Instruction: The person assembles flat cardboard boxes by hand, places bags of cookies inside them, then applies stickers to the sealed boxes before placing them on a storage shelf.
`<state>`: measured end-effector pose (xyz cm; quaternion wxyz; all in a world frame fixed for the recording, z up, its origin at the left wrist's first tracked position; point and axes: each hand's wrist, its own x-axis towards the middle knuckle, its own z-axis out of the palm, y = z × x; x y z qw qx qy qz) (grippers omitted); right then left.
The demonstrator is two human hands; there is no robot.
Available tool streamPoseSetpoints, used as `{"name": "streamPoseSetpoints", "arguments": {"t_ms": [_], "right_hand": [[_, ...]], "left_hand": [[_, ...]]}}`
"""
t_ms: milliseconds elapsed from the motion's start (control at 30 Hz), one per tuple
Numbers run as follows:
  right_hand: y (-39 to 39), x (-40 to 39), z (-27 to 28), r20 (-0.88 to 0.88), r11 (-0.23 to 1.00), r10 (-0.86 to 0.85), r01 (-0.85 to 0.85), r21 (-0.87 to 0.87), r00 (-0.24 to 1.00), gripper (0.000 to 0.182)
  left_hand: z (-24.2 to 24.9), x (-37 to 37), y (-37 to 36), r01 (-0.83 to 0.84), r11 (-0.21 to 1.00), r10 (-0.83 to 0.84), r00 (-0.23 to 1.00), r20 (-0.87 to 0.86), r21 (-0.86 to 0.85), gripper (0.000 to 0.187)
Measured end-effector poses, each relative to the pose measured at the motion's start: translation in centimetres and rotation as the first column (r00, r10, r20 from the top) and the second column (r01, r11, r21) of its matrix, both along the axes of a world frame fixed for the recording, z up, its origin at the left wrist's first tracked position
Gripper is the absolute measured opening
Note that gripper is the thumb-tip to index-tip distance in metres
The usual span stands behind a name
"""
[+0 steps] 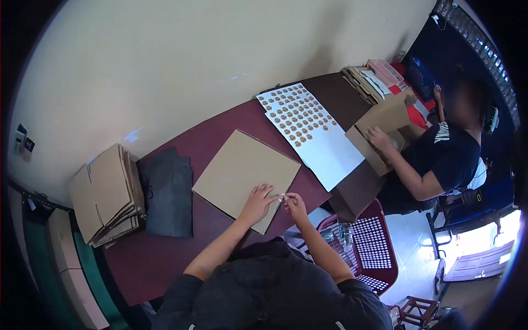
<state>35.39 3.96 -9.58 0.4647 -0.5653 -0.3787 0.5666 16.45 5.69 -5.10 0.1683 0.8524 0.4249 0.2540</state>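
Observation:
A flat brown cardboard box (245, 170) lies on the dark red table (165, 264). My left hand (259, 203) rests on its near part with the fingers spread, the index finger reaching toward the box's right edge. Just beside that fingertip, my right hand (295, 207) pinches a small whitish piece (281, 198) at the edge of the box. What the piece is cannot be made out. To the right lies a white sheet (333, 157) with rows of round brown stickers (297, 116) on its upper part.
Folded cardboard (104, 192) and black paper bags (169, 195) lie at the left. At the right a person (445, 159) handles an open cardboard box (379, 126). A dark red plastic basket (375, 242) stands below the table edge, near my right arm.

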Motion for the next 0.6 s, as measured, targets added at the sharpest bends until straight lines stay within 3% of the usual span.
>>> {"name": "streamPoseSetpoints", "arguments": {"t_ms": [200,467,600], "right_hand": [[0.0,-0.3,0.0,0.014,0.998,0.034,-0.034,0.05,0.999,0.018],[-0.8,0.1,-0.3,-0.081,0.982,0.055,-0.068,-0.179,0.995,0.022],[-1.6,-0.2,1.2,-0.336,0.946,0.017,-0.124,-0.3,0.942,0.026]], "left_hand": [[0.2,0.0,0.1,-0.004,1.0,0.004,1.0,0.003,-0.009,0.038],[0.4,0.0,0.1,0.001,0.999,-0.001,1.0,0.001,-0.041,0.039],[0.6,0.1,0.2,0.007,0.999,-0.005,1.0,0.028,-0.046,0.039]]}}
